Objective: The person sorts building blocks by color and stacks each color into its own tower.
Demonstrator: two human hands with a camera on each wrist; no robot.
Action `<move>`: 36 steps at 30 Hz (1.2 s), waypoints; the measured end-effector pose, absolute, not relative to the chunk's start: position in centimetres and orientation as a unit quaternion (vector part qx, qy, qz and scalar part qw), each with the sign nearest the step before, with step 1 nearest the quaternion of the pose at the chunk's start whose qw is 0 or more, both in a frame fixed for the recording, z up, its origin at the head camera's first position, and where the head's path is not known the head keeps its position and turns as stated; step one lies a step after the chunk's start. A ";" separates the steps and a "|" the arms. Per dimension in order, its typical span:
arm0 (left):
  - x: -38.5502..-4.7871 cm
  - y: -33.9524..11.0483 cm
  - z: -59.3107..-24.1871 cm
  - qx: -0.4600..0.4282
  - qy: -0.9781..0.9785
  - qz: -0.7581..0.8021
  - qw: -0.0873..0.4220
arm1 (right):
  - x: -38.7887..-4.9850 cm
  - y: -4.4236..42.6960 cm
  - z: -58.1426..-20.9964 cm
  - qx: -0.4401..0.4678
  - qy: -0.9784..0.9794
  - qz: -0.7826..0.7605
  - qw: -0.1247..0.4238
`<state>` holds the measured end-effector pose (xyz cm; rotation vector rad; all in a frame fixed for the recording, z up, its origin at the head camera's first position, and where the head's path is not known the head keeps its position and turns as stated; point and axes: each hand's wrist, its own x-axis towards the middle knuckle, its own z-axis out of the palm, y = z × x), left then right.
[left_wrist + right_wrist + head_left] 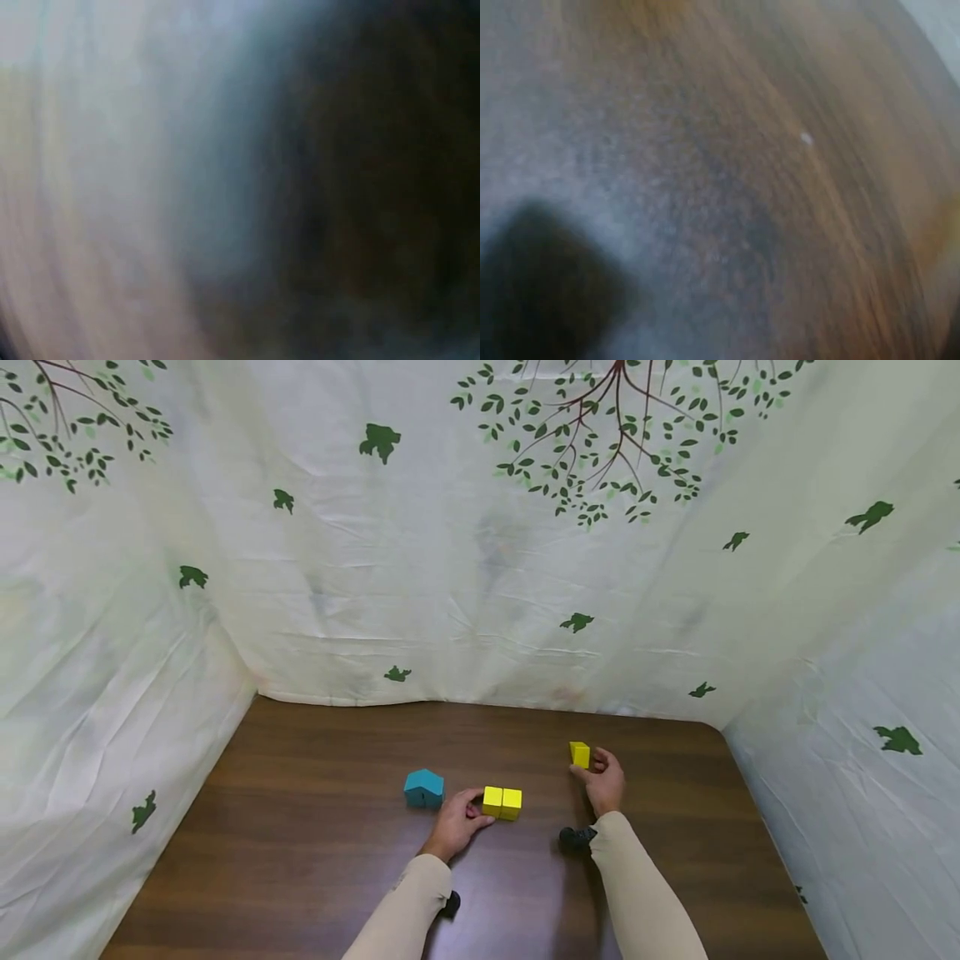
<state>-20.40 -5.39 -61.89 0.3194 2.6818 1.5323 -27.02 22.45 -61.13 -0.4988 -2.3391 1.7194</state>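
Observation:
In the head view, two yellow cubes stand side by side on the brown table. My left hand is at their left end, its thumb at the near side and its fingers at the far side, pinching the left cube. To the right and farther back, my right hand pinches a yellow wedge-shaped block between thumb and fingers. Whether that block touches the table, I cannot tell. Just left of my left hand sits a blue house-shaped block. Both wrist views are too blurred to show the hands' work.
The wood-grain table ends at the back against a white cloth printed with green leaves. The cloth also hangs along both sides. Small black devices sit at both wrists.

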 end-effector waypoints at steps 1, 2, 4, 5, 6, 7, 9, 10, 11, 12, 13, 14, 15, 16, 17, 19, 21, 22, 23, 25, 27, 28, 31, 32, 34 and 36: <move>-20.3 -5.3 -61.8 0.103 0.864 0.492 0.020 | -27.2 22.4 -61.2 -0.168 -0.799 0.569 0.096; -20.3 -5.3 -61.8 0.103 0.865 0.491 0.022 | -27.3 22.4 -61.2 -0.166 -0.807 0.558 0.094; -20.2 -5.2 -61.6 0.099 0.864 0.492 0.028 | -27.6 22.3 -61.1 -0.165 -0.821 0.539 0.093; -20.1 -5.1 -61.5 0.099 0.864 0.492 0.029 | -27.8 22.3 -61.1 -0.164 -0.826 0.531 0.093; -20.1 -5.1 -61.4 0.098 0.865 0.492 0.031 | -27.9 22.3 -61.1 -0.163 -0.831 0.524 0.092; -20.0 -5.0 -61.4 0.099 0.866 0.490 0.032 | -28.0 22.2 -61.0 -0.165 -0.835 0.517 0.092; -20.0 -4.9 -61.4 0.103 0.866 0.488 0.032 | -28.1 22.2 -61.0 -0.169 -0.838 0.510 0.096; -19.9 -4.9 -61.4 0.105 0.866 0.487 0.032 | -28.1 22.2 -61.0 -0.169 -0.840 0.507 0.099; -19.9 -4.8 -61.4 0.106 0.867 0.486 0.031 | -28.2 22.3 -61.1 -0.170 -0.840 0.505 0.101; -19.9 -4.8 -61.4 0.107 0.867 0.485 0.031 | -28.2 22.3 -61.1 -0.171 -0.841 0.503 0.102; -19.9 -4.8 -61.4 0.107 0.867 0.485 0.031 | -28.1 22.3 -61.1 -0.171 -0.842 0.501 0.104; -19.9 -4.8 -61.4 0.108 0.867 0.485 0.029 | -28.1 22.3 -61.1 -0.170 -0.843 0.500 0.106; -19.9 -4.8 -61.4 0.106 0.867 0.485 0.030 | -28.1 22.3 -61.2 -0.169 -0.842 0.501 0.107; -19.9 -4.8 -61.5 0.107 0.868 0.485 0.029 | -28.0 22.3 -61.2 -0.167 -0.842 0.501 0.108; -19.9 -4.8 -61.5 0.107 0.868 0.484 0.028 | -28.0 22.2 -61.2 -0.165 -0.842 0.503 0.109; -20.0 -4.8 -61.5 0.107 0.869 0.482 0.027 | -27.8 22.2 -61.1 -0.165 -0.839 0.506 0.109; -20.0 -4.9 -61.5 0.106 0.869 0.482 0.027 | -27.7 22.1 -61.1 -0.165 -0.835 0.513 0.107; -20.0 -4.9 -61.6 0.107 0.869 0.482 0.027 | -27.6 22.1 -61.1 -0.166 -0.835 0.514 0.107; -20.0 -4.9 -61.5 0.106 0.869 0.482 0.028 | -27.6 22.1 -61.1 -0.166 -0.834 0.515 0.108; -20.0 -4.8 -61.5 0.106 0.870 0.482 0.028 | -27.4 22.1 -61.1 -0.165 -0.834 0.515 0.111; -20.1 -4.9 -61.5 0.107 0.869 0.482 0.026 | -27.3 22.1 -61.1 -0.163 -0.835 0.512 0.115; -20.1 -4.9 -61.5 0.106 0.869 0.482 0.026 | -27.3 22.1 -61.1 -0.160 -0.838 0.509 0.119; -20.1 -5.0 -61.4 0.105 0.868 0.484 0.024 | -26.9 21.9 -61.1 -0.146 -0.844 0.499 0.128; -20.1 -5.1 -61.5 0.105 0.868 0.485 0.023 | -26.8 21.8 -61.2 -0.140 -0.846 0.497 0.133; -20.1 -5.1 -61.5 0.104 0.867 0.486 0.024 | -26.4 21.6 -61.4 -0.127 -0.848 0.493 0.147; -20.1 -5.2 -61.5 0.102 0.868 0.486 0.027 | -25.9 21.3 -61.6 -0.114 -0.848 0.492 0.158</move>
